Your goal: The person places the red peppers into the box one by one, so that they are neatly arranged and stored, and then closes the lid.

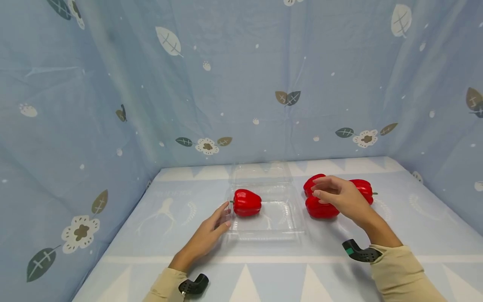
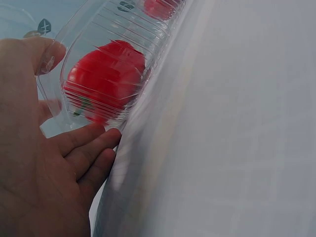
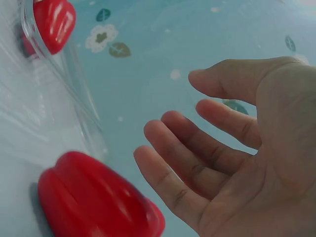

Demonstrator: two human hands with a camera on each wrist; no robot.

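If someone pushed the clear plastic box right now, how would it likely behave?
The clear plastic box would probably flex, since its see-through walls look thin and ribbed. It likely slides easily, holding only one red pepper. That pepper might roll, its sides being rounded with space beside it.

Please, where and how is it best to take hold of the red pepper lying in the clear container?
I would grip the red pepper across the middle of its rounded body, coming from above. It lies on its side, stem pointing left; the clear container has walls that would hinder a sideways approach, while its lid is folded back, leaving the top open.
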